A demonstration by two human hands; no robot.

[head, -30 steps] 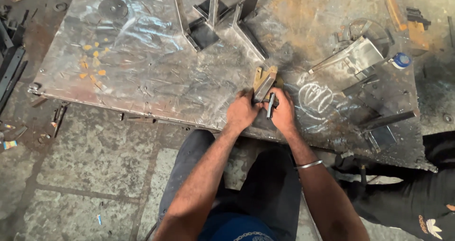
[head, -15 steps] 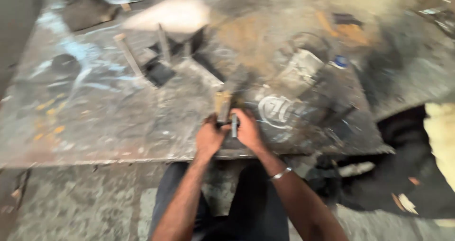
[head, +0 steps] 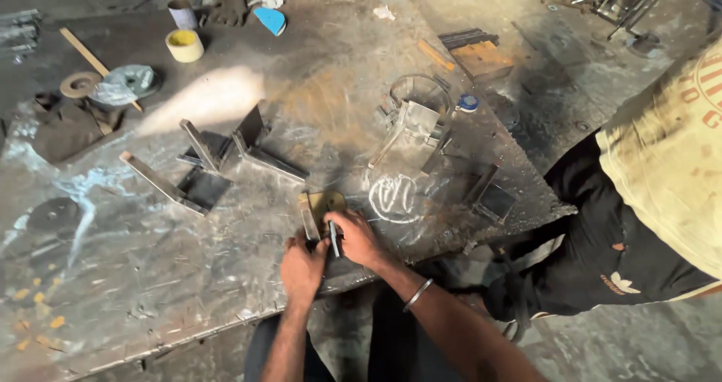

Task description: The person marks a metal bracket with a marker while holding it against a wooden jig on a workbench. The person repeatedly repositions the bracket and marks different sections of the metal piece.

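Note:
On a big scratched steel worktable [head: 226, 292] a small yellowish metal bracket [head: 322, 207] lies near the front edge. My left hand [head: 302, 268] presses down just below the bracket's left side. My right hand [head: 356, 239] rests at the bracket's lower right and grips a thin dark rod-like tool [head: 334, 239] that points down between the two hands. A metal bangle [head: 417, 294] sits on my right wrist.
Welded angle-iron brackets [head: 218, 156] stand left of centre. A bent steel piece [head: 412, 126], a chalk scribble [head: 394, 198] and a small channel section [head: 490, 195] lie to the right. Tape roll [head: 184, 45] and grinding discs at the back. Another person [head: 647, 201] stands at the table's right edge.
The view has swung left and up, so more of the table's back and the person at the right show. Both hands stay at the small bracket, holding the same thin tool.

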